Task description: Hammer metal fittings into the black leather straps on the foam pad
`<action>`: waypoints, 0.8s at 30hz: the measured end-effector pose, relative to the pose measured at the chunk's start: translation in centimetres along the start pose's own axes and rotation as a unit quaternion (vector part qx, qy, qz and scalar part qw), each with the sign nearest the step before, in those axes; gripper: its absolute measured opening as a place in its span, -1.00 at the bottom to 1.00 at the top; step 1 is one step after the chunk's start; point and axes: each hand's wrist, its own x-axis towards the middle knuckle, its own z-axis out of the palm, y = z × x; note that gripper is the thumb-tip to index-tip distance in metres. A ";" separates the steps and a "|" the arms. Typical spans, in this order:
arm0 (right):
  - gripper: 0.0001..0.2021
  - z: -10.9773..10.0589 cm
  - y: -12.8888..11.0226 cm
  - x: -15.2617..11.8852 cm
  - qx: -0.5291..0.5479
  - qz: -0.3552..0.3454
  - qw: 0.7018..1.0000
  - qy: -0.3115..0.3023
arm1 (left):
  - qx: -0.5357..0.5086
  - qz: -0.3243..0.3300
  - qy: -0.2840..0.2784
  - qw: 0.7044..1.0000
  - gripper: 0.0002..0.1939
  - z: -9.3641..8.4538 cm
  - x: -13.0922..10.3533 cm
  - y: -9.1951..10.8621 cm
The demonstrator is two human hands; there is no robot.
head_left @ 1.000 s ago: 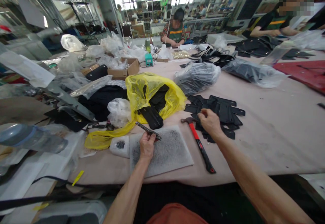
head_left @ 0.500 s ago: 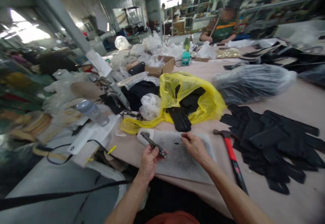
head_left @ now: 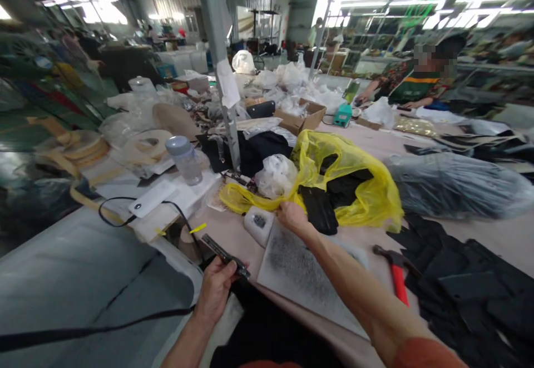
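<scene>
My left hand [head_left: 219, 279] is closed round a narrow, stiff dark strip [head_left: 225, 255] with a slight shine, held tilted just off the table's front edge. Its exact kind does not show. My right hand [head_left: 291, 216] reaches forward over the grey-smudged white board [head_left: 292, 259]. Its fingers are curled at the edge of the yellow plastic bag [head_left: 346, 145]; what they hold, if anything, is hidden. Left of that hand stands a small white tub [head_left: 258, 225] with dark bits inside. A black flat piece [head_left: 317, 209] sticks out of the bag's mouth.
A red-handled hammer [head_left: 396, 276] lies right of the board, beside a pile of black pieces [head_left: 471, 284]. A bottle [head_left: 184, 159] and a white device [head_left: 154, 197] with a cord stand left. A metal post [head_left: 227, 106] rises behind. Across the table works another person [head_left: 417, 87].
My right hand has moved from over the board forward to the yellow bag's edge. My left hand, still holding the strip, is now off the board. The view has turned left.
</scene>
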 end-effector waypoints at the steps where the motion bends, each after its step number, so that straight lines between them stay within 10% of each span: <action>1: -0.72 0.3 -0.2 0.6 -0.016 -0.001 1.000 -0.010 | -0.020 -0.007 0.005 1.000 -0.73 -0.1 0.0 0.1; 24: -0.74 1.7 2.1 2.5 -0.113 -0.078 0.988 -0.064 | -0.342 -0.146 0.129 0.919 -0.85 -2.0 0.9 1.3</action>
